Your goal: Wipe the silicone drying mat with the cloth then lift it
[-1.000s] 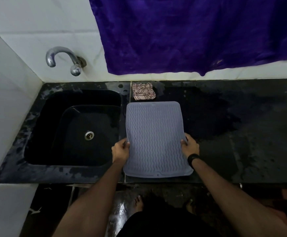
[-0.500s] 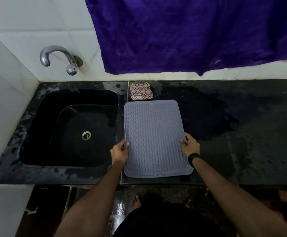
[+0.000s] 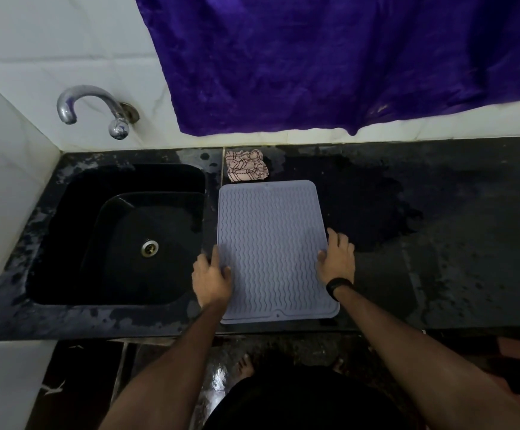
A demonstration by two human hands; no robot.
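Observation:
The grey silicone drying mat (image 3: 271,243), ribbed with wavy lines, lies flat on the black counter just right of the sink. My left hand (image 3: 211,280) rests at its left edge, thumb on the mat and fingers stretched out beside it. My right hand (image 3: 337,259), with a black band on the wrist, lies at the right edge in the same way, thumb tip on the mat. Neither hand holds anything. The crumpled pink patterned cloth (image 3: 246,166) sits on the counter, touching the mat's far edge.
A black sink (image 3: 75,237) with a metal drain lies to the left, under a chrome tap (image 3: 97,110). The black counter (image 3: 438,243) stretches right, with a dark wet patch beside the mat. A purple curtain (image 3: 345,57) hangs on the back wall. My bare feet show below.
Both hands were pinching the mat's side edges; now their fingers have straightened and lie flat at the edges. The mat still lies flat in the same place.

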